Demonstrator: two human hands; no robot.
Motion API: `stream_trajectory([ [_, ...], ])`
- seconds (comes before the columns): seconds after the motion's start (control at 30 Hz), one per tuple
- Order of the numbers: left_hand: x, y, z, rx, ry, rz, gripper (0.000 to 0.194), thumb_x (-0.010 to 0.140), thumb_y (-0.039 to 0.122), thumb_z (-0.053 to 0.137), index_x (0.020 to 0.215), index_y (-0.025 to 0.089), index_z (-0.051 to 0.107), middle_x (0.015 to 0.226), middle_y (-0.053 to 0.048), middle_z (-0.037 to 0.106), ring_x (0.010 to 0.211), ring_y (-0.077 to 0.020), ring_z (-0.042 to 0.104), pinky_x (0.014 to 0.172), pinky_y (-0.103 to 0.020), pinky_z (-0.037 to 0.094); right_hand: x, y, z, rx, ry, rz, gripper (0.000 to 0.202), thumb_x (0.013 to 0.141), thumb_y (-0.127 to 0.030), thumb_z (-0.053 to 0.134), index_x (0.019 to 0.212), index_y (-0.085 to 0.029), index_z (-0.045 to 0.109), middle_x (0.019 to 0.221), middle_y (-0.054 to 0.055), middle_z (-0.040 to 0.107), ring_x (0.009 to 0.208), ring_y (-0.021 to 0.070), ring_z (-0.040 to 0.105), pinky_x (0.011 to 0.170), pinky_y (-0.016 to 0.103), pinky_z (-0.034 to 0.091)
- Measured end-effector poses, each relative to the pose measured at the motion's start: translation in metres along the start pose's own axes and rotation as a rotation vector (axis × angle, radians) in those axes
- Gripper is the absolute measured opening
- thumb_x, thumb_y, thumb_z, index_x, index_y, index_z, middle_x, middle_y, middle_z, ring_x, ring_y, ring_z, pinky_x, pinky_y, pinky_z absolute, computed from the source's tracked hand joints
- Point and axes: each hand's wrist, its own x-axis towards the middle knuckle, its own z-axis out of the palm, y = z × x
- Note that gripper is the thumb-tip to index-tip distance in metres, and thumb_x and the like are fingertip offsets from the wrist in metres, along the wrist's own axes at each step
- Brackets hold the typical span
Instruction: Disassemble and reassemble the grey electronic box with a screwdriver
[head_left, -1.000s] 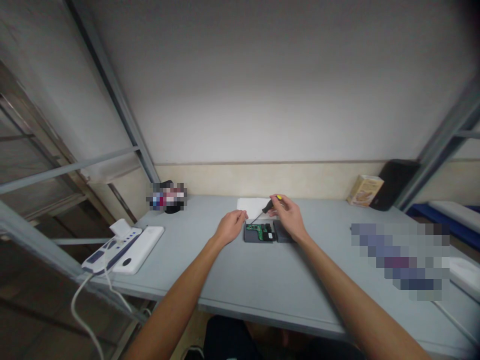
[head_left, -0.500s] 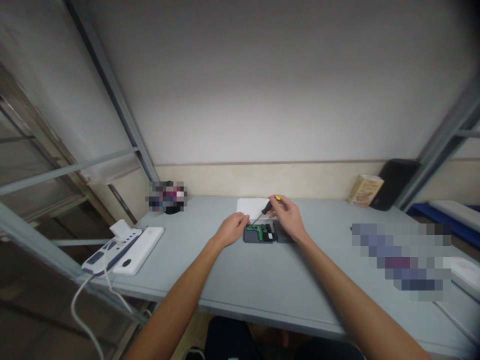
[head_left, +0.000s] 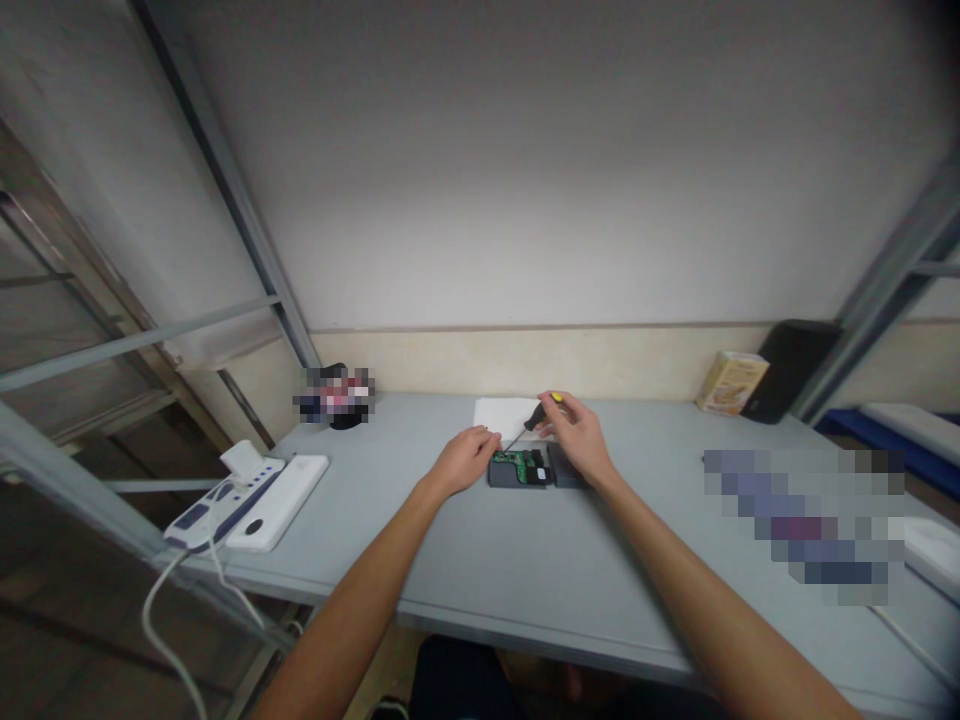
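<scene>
A small dark grey case point(head_left: 504, 475) lies open on the desk with a green circuit board point(head_left: 523, 462) showing inside. My right hand point(head_left: 576, 432) is closed round a screwdriver point(head_left: 534, 416) with a black handle and a yellow end. The thin shaft slants down to the left, its tip at the board's upper left part. My left hand point(head_left: 466, 460) rests by the case's left end, fingers bent together near that tip; whatever they pinch is too small to make out. A second dark grey piece point(head_left: 568, 468) sits right of the case, partly under my right wrist.
White paper point(head_left: 495, 412) lies behind the case. On the left are a power strip point(head_left: 225, 500) with cables and a flat white device point(head_left: 281, 500). A yellow box point(head_left: 731, 383) and a black speaker-like object point(head_left: 795, 368) stand at back right. Blurred-out items flank both sides.
My left fingertips have shifted slightly right, closer to the screwdriver tip. The screwdriver and my right hand stay almost in place.
</scene>
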Motion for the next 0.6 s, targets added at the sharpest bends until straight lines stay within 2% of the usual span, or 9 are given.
stream_trajectory([
  [0.33, 0.0003, -0.0021, 0.0013, 0.003, -0.017, -0.007, 0.052, 0.105, 0.045, 0.031, 0.09, 0.02, 0.074, 0.091, -0.006, 0.071, 0.09, -0.0192, 0.065, 0.088, -0.029, 0.046, 0.0013, 0.0002, -0.0003, -0.003, 0.003, 0.002, 0.049, 0.081, -0.063, 0.067, 0.101, -0.018, 0.068, 0.091, 0.006, 0.07, 0.064, 0.018, 0.068, 0.055, 0.029, 0.057],
  [0.6, 0.0004, -0.0002, -0.0014, 0.001, -0.029, -0.028, 0.053, 0.105, 0.045, 0.03, 0.091, 0.02, 0.074, 0.092, -0.007, 0.072, 0.089, -0.0196, 0.065, 0.086, -0.029, 0.046, 0.0005, -0.0005, -0.0003, -0.014, 0.001, 0.009, 0.048, 0.082, -0.062, 0.066, 0.102, -0.018, 0.068, 0.092, 0.006, 0.069, 0.065, 0.0176, 0.068, 0.055, 0.028, 0.057],
])
